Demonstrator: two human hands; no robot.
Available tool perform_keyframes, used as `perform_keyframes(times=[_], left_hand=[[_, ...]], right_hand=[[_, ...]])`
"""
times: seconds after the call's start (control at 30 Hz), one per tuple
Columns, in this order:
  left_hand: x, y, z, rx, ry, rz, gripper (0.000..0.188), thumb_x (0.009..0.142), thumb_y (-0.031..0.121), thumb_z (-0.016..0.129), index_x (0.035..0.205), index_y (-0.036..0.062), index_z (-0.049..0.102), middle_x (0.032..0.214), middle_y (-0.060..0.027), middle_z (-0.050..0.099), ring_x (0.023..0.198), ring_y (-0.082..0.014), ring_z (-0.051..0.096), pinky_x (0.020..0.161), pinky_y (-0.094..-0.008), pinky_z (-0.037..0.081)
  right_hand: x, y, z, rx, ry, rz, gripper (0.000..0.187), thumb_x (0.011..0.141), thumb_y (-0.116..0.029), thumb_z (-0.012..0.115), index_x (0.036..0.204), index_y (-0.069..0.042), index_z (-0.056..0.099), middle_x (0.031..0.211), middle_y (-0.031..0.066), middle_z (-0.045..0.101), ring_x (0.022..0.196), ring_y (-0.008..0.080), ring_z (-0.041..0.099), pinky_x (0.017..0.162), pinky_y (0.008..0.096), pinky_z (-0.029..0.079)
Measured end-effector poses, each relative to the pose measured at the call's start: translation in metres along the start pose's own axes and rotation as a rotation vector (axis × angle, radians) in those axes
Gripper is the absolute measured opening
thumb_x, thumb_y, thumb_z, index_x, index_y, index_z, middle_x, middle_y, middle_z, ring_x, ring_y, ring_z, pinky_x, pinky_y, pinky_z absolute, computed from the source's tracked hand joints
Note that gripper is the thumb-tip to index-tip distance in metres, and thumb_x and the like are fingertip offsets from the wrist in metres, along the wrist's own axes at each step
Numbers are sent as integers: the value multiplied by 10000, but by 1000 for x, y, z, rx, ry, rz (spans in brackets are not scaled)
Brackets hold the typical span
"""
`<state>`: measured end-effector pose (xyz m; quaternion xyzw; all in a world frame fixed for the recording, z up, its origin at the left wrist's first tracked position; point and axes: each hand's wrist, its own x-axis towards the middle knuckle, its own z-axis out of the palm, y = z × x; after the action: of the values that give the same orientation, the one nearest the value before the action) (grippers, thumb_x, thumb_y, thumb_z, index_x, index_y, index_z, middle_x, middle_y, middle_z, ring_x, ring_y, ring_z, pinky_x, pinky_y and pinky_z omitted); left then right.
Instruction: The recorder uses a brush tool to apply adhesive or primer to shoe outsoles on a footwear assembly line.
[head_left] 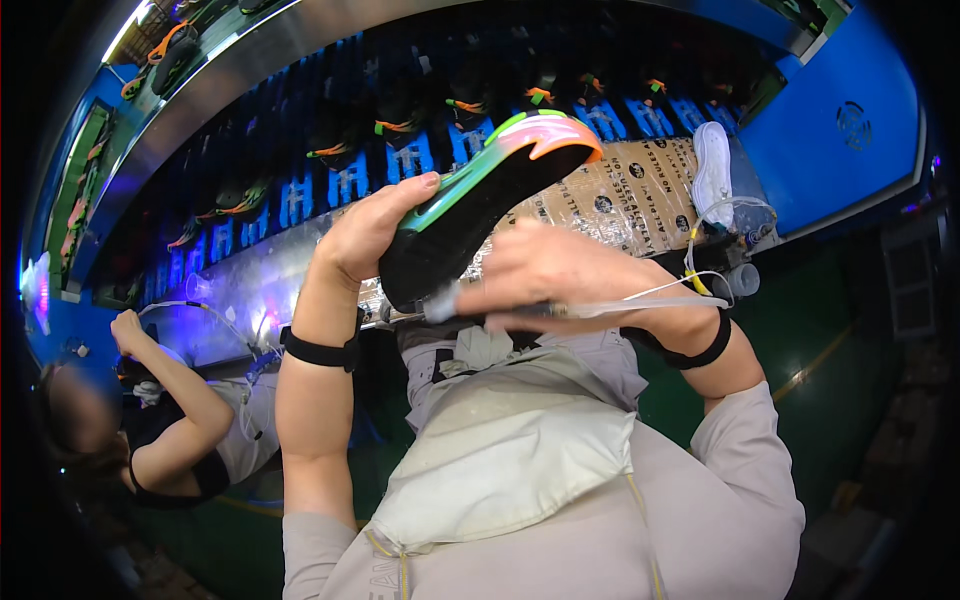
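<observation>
My left hand [372, 228] grips a shoe sole [450, 228] by its edge, the thumb lying along the green side wall. The sole is tilted, its black face toward me, with green, pink and orange on the wall and far end. Low at the sole's near end, my right hand [555, 268] is closed around a thin brush-like tool with a pale tip [440, 303], which is at or very near the black face. Motion blurs this hand and hides part of the tool. A clear hose [640, 306] runs from the tool to the right, past my wrist.
Cardboard with printed tape [640, 190] covers the bench beyond my hands. A white sole-shaped piece [712, 165] stands at its right, near a clear cup [743, 281]. Blue brackets [408, 157] with dark, orange-trimmed pieces line the far side. A co-worker [190, 410] sits at left.
</observation>
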<state>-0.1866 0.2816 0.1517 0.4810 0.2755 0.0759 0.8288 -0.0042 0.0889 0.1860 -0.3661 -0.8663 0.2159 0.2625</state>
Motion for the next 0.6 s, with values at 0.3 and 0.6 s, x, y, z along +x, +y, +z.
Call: perform_keyframes(times=[0.3,0.6], left_hand=[[-11,-30,14,-425,-75,110,652,1085,447,265,1420,-37,546,1192,-251,711,1034,-385,734,897,-488,619],[-5,-83,19,-554,-207,140,712,1059,495,233,1430,-33,534,1228,-272,696,1067,-410,724,945,-544,601]], right_hand=[[-14,9,0,183,577,177,194,909,-82,752,1094,-29,772,939,119,761,787,240,684,717,363,527],[2,46,44,-581,634,187,442,825,-127,783,1247,-38,686,847,69,592,797,282,579,711,402,464]])
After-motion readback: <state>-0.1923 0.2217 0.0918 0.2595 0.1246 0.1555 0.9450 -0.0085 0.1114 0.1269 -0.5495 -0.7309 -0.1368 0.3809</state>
